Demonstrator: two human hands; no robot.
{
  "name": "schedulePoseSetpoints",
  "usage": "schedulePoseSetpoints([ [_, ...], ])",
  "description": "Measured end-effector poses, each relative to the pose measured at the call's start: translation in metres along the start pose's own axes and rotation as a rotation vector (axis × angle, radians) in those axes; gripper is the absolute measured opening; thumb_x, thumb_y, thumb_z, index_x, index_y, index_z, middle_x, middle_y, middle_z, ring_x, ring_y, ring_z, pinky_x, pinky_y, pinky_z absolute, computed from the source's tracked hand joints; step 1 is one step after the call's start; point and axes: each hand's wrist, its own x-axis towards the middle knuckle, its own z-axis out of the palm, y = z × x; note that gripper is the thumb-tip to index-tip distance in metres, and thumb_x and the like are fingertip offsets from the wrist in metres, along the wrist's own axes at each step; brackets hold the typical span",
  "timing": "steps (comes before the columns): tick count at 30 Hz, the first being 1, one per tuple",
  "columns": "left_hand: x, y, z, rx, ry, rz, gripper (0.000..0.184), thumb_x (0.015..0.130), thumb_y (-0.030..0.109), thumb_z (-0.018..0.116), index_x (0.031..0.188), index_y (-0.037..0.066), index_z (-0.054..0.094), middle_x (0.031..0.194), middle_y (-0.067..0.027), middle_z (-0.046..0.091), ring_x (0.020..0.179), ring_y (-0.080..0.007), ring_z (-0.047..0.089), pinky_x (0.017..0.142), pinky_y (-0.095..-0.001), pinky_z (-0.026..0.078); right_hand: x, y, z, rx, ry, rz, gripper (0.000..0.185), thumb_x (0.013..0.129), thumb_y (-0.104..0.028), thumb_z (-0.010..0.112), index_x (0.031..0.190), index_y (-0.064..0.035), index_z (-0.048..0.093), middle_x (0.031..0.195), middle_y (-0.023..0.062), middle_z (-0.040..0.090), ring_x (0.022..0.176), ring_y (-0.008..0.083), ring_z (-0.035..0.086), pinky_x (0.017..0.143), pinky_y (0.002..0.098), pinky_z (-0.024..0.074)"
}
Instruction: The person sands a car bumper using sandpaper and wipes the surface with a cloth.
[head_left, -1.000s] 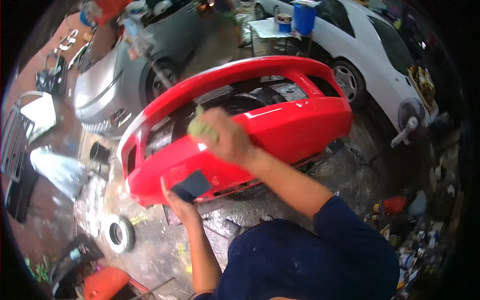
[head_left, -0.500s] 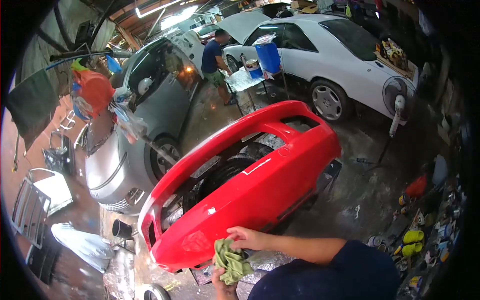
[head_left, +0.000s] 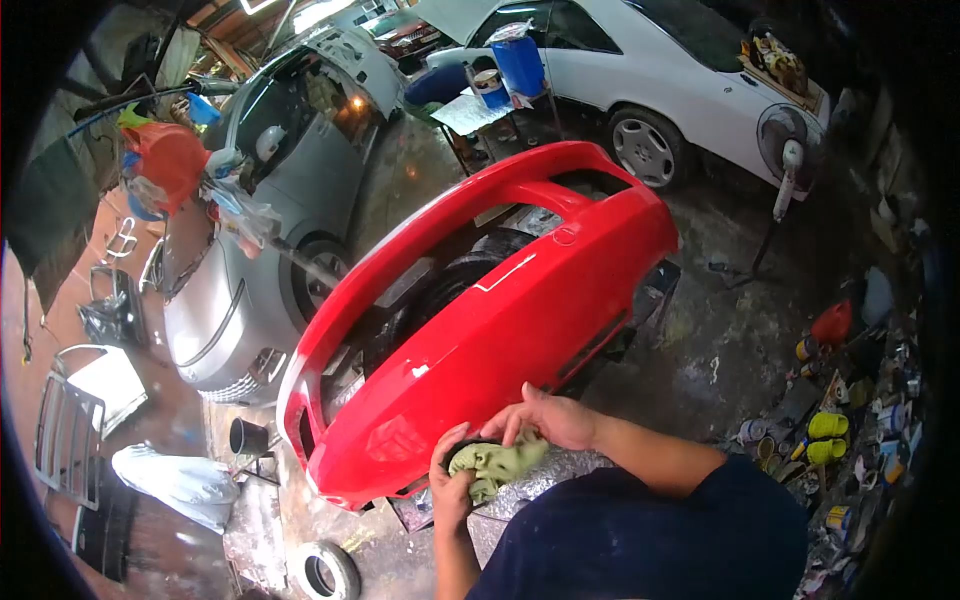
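Observation:
My left hand (head_left: 452, 478) grips a crumpled green cloth (head_left: 498, 466) at the lower middle of the view. A dark edge shows between its fingers and the cloth; I cannot make out what it belongs to. Over the cloth, my right hand (head_left: 558, 418) has its fingers apart, with the fingertips at the top of the cloth. Just beyond both hands lies a glossy red car bumper (head_left: 500, 340), slanting from lower left to upper right. Tape-like white lines mark its surface. Part of its lower edge is hidden behind my hands.
A silver car (head_left: 225, 325) stands at left, a white car (head_left: 580, 75) behind. A standing fan (head_left: 788, 155) is at right. Paint cans and yellow containers (head_left: 826, 438) clutter the right-hand floor. A tyre (head_left: 328, 572) lies at lower left. A person (head_left: 432, 88) bends by a small table (head_left: 470, 114).
The view has tipped downward. My hands have moved rightward, and the cloth is now spread sideways between them. The right hand's fingers are more spread. The person at the back appears lower.

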Motion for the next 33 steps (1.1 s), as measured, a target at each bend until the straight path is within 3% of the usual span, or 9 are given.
schedulePoseSetpoints([
  [4, 0.007, 0.039, -0.001, -0.014, -0.176, 0.045, 0.076, 0.069, 0.000, 0.059, 0.145, 0.001, 0.049, 0.146, -0.0199, 0.054, 0.122, -0.0334, 0.063, 0.102, -0.0465, 0.054, 0.007, -0.001, 0.038, -0.339, 0.200, 0.164, 0.044, 0.104, -0.020, 0.060, 0.143, -0.0024, 0.049, 0.141, 0.0100, 0.058, 0.129, 0.0207, 0.056, 0.110, 0.0350, 0.0449],
  [7, 0.003, 0.045, -0.013, 0.016, -0.095, 0.000, 0.081, 0.072, -0.001, 0.057, 0.152, 0.001, 0.041, 0.146, -0.0181, 0.052, 0.124, -0.0274, 0.061, 0.106, -0.0382, 0.049, 0.027, 0.061, 0.056, -0.237, 0.106, -0.052, 0.048, 0.097, -0.012, 0.069, 0.142, -0.0028, 0.054, 0.138, 0.0097, 0.060, 0.126, 0.0219, 0.058, 0.108, 0.0384, 0.0461],
  [10, -0.001, 0.037, -0.030, -0.059, 0.118, -0.011, 0.094, 0.077, 0.006, 0.066, 0.162, 0.006, 0.024, 0.158, -0.0173, 0.037, 0.134, -0.0281, 0.054, 0.111, -0.0411, 0.046, 0.043, 0.085, 0.089, -1.016, 0.304, -0.484, 0.040, 0.096, -0.018, 0.072, 0.132, -0.0037, 0.063, 0.131, 0.0143, 0.064, 0.123, 0.0269, 0.060, 0.107, 0.0391, 0.0471],
  [14, -0.021, 0.018, -0.057, -0.392, 0.105, -0.043, 0.095, 0.088, 0.022, 0.073, 0.164, 0.009, 0.017, 0.162, -0.0152, 0.032, 0.144, -0.0330, 0.043, 0.115, -0.0463, 0.044, 0.058, 0.083, 0.137, -1.235, 0.273, -0.551, 0.031, 0.094, -0.012, 0.071, 0.124, -0.0045, 0.069, 0.128, 0.0130, 0.066, 0.127, 0.0309, 0.059, 0.110, 0.0426, 0.0446],
  [18, -0.031, 0.014, -0.105, -0.803, -0.209, -0.304, 0.061, 0.092, 0.034, 0.070, 0.144, 0.009, 0.051, 0.140, -0.0109, 0.061, 0.129, -0.0327, 0.060, 0.109, -0.0461, 0.051, 0.090, 0.098, 0.158, -1.184, 0.378, -0.817, 0.025, 0.098, -0.011, 0.065, 0.122, -0.0044, 0.070, 0.120, 0.0118, 0.069, 0.124, 0.0290, 0.059, 0.111, 0.0421, 0.0434],
  [21, -0.034, 0.006, -0.131, -0.909, -0.344, -0.372, 0.064, 0.092, 0.035, 0.070, 0.147, 0.009, 0.049, 0.141, -0.0134, 0.059, 0.130, -0.0329, 0.059, 0.107, -0.0474, 0.052, 0.094, 0.102, 0.174, -0.488, 0.473, -0.578, 0.021, 0.101, -0.014, 0.063, 0.118, -0.0043, 0.070, 0.117, 0.0093, 0.070, 0.117, 0.0246, 0.064, 0.106, 0.0399, 0.0473],
  [27, -0.039, 0.018, -0.200, -0.939, -0.123, -0.302, 0.081, 0.089, 0.057, 0.072, 0.152, 0.016, 0.044, 0.140, -0.0136, 0.059, 0.128, -0.0323, 0.058, 0.110, -0.0543, 0.047, 0.062, 0.059, 0.129, -0.092, 1.042, -0.717, 0.018, 0.097, -0.021, 0.070, 0.111, -0.0108, 0.065, 0.101, 0.0027, 0.069, 0.085, 0.0145, 0.069, 0.057, 0.0323, 0.0598],
  [29, -0.020, 0.031, -0.239, -0.688, -0.064, -0.114, 0.068, 0.089, 0.049, 0.074, 0.145, 0.015, 0.052, 0.136, -0.0144, 0.062, 0.123, -0.0313, 0.062, 0.104, -0.0521, 0.052, 0.046, 0.032, 0.099, -0.216, 1.031, -0.806, 0.023, 0.095, -0.018, 0.071, 0.114, -0.0084, 0.061, 0.098, 0.0021, 0.069, 0.084, 0.0161, 0.069, 0.067, 0.0331, 0.0608],
  [33, 0.052, 0.110, -0.247, -0.049, -0.154, 0.011, 0.049, 0.087, 0.027, 0.070, 0.129, 0.005, 0.059, 0.126, -0.0167, 0.066, 0.108, -0.0247, 0.068, 0.090, -0.0387, 0.058, 0.077, 0.007, 0.021, -1.414, 1.405, -0.941, 0.032, 0.094, -0.011, 0.066, 0.122, -0.0019, 0.055, 0.131, 0.0212, 0.058, 0.122, 0.0341, 0.060, 0.108, 0.0418, 0.0472],
])
